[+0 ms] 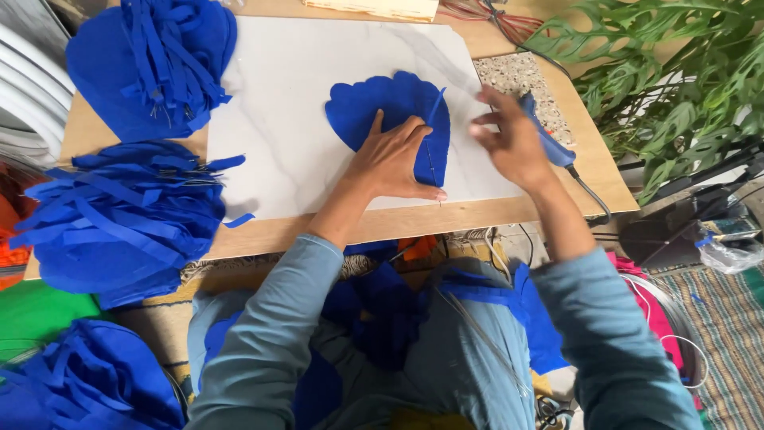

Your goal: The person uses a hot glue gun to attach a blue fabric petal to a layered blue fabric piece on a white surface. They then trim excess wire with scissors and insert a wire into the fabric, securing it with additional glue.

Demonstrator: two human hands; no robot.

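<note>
A blue scalloped felt piece (374,107) lies on a white marbled board (278,135). My left hand (394,159) presses flat on its lower right part, fingers spread, beside a thin wire and a narrow blue strip (434,107) running down the felt. My right hand (509,143) hovers just right of the felt, fingers loosely apart, empty as far as I can see. A blue glue gun (549,143) lies behind that hand on the board's right edge; whether the hand touches it is unclear.
Piles of blue felt shapes and strips sit at the upper left (151,64), the left (119,215) and the lower left (87,382). More blue felt lies on my lap (382,318). A leafy green plant (676,80) stands at the right. The wooden tabletop (318,231) holds the board.
</note>
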